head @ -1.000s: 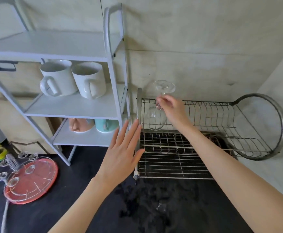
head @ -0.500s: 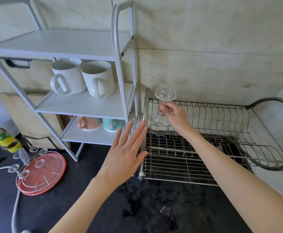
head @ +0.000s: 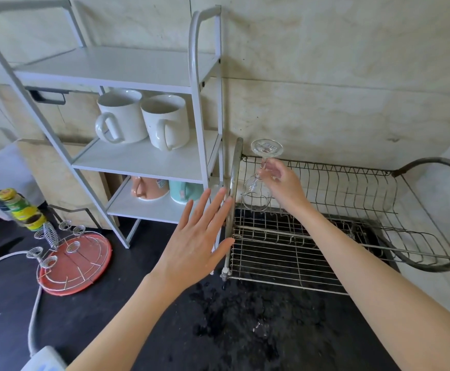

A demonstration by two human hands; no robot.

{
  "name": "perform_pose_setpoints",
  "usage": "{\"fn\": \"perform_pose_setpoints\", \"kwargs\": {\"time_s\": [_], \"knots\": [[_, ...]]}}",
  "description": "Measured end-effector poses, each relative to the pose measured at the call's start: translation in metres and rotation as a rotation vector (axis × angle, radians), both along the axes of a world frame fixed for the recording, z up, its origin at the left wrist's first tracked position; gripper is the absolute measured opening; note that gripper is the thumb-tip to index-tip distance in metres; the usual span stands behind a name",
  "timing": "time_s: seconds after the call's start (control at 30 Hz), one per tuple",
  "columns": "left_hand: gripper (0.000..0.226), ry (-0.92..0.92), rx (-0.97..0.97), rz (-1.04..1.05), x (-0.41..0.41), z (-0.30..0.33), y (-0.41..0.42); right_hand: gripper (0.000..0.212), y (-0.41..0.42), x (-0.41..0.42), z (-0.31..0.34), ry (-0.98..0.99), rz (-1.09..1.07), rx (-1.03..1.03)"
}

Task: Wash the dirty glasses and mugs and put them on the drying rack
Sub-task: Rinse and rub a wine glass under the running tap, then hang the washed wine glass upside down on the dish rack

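A clear stemmed glass [head: 256, 195] stands upside down at the back left corner of the metal drying rack [head: 293, 263], its foot at the top. My right hand [head: 281, 183] pinches the glass's stem with thumb and fingertips. My left hand [head: 195, 242] hovers flat with straight, spread fingers just left of the rack's left end hoop, holding nothing. Two white mugs [head: 143, 119] sit on the middle shelf of the grey shelf unit [head: 143, 167], and a pink mug [head: 147, 187] and a mint mug [head: 183, 191] sit on its bottom shelf.
A red round tray with wire spiral holders [head: 71, 261] lies on the black counter at left. A bottle with a yellow-green label [head: 21, 207] stands behind it. A white cable [head: 33, 314] runs along the front left. Water wets the counter [head: 245, 317] before the rack.
My right hand lowered the upturned glass onto the rack's back left corner. The view shifted right and down; my left hand stayed flat beside the rack.
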State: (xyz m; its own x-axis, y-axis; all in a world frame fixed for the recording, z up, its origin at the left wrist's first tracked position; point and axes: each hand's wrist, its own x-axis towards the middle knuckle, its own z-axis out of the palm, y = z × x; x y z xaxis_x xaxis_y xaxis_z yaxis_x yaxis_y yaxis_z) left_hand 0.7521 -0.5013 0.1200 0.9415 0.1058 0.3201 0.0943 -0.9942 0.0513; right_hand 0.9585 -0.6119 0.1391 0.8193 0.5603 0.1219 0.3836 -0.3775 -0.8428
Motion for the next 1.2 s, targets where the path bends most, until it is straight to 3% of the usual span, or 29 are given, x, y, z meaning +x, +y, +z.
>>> {"fn": "perform_pose_setpoints", "kwargs": {"time_s": [0.13, 0.3, 0.53, 0.7, 0.97, 1.2], "knots": [[0.065, 0.042, -0.014, 0.064, -0.016, -0.013, -0.005, 0.058, -0.023, -0.022, -0.001, 0.001, -0.015, -0.070], [0.067, 0.118, -0.034, 0.090, -0.045, -0.035, -0.025, 0.060, -0.060, -0.073, 0.000, -0.244, 0.026, -0.196], [0.065, 0.072, -0.057, 0.164, -0.127, -0.044, -0.055, 0.064, -0.095, -0.178, -0.020, -0.536, 0.142, -0.451], [0.064, 0.103, -0.072, 0.217, -0.217, -0.064, -0.076, 0.075, -0.111, -0.272, -0.053, -0.571, 0.250, -0.504], [0.063, 0.136, -0.089, 0.370, -0.384, -0.079, -0.116, 0.069, -0.122, -0.432, -0.075, -0.551, 0.483, -0.495], [0.063, 0.139, -0.192, 0.618, -0.508, -0.073, -0.105, 0.075, -0.071, -0.532, -0.068, -0.586, 0.717, -0.408]]}}
